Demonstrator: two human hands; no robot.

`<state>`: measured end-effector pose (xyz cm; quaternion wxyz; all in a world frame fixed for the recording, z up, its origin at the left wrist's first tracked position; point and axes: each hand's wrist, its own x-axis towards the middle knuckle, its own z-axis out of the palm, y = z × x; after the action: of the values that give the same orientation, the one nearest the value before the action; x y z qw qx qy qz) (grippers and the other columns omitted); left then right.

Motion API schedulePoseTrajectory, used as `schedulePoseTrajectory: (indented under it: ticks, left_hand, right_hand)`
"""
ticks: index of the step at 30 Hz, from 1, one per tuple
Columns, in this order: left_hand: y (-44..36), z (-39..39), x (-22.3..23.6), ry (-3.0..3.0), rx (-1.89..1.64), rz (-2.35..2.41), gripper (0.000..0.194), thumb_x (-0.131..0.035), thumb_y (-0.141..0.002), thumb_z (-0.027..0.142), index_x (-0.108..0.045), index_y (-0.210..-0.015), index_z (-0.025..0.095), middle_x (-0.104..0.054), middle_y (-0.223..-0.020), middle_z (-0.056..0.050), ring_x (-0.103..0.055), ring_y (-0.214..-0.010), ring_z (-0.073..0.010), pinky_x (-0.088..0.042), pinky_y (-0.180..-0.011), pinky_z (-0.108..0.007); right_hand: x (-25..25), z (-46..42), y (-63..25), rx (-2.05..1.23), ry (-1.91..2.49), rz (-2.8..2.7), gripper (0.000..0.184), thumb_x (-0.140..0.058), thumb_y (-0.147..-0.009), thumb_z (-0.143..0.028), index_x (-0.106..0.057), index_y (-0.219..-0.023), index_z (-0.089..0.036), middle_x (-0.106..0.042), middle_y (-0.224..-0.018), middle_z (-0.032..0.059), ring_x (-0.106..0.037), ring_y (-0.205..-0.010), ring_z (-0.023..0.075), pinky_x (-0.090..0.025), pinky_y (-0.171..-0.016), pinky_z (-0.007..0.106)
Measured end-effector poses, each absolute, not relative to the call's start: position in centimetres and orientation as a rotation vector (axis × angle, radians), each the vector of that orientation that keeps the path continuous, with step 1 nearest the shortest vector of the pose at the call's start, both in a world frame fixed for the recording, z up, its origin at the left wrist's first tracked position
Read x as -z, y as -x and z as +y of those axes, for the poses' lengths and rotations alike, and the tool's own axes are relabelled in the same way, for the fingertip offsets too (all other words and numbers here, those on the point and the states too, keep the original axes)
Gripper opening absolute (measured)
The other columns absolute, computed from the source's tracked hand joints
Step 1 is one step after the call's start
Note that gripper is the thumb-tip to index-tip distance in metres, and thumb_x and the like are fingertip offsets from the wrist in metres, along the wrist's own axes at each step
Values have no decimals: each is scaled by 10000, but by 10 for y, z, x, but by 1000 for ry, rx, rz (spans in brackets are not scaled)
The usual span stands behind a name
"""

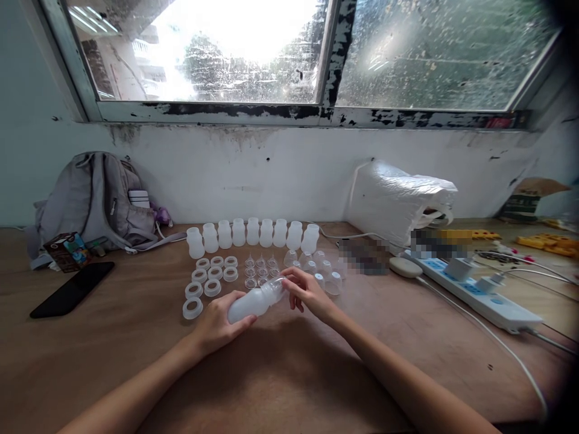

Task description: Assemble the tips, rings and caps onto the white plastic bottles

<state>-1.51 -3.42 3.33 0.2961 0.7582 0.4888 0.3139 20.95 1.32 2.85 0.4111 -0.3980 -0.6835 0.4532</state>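
Both forearms are reaching up from the frame's bottom: my left hand [217,325] is gripping a milky-white translucent bottle [256,301] lying tilted at centre, my right hand [307,292] pinching its neck above the counter [289,361].

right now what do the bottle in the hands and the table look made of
The milky white bottle, gripped by the left hand and right hand: probably translucent plastic with a matte, frosted look. The brown table: seemingly wood or wood laminate, dull and scuffed.

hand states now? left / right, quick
Left hand: closed around the body of the bottle, holding it on its side above the table.
Right hand: fingers pinched on the bottle's top end.
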Motion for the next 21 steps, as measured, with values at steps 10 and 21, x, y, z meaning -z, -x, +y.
schedulePoseTrajectory:
  ticks: [10,21]
  left_hand:
    - [19,-37,-41,-2126,-654,1166,386,-555,-696,442,-597,-955,160,-628,-806,-38,-563,-687,-164,-410,-603,-228]
    - [12,-42,-27,-2229,-817,1118,335,-587,-673,374,-605,-908,135,-630,-788,-54,-574,-674,-168,-433,-618,-248]
  right_hand:
    - [-11,-7,-186,-1009,1076,-1660,394,-356,-831,-452,-505,-604,-166,-423,-464,-31,-381,-406,83,-285,-383,207]
    - [4,-21,-180,-813,1063,-1551,410,-296,-848,-424,-468,-583,-162,-444,-524,-7,-390,-484,106,-304,-465,229]
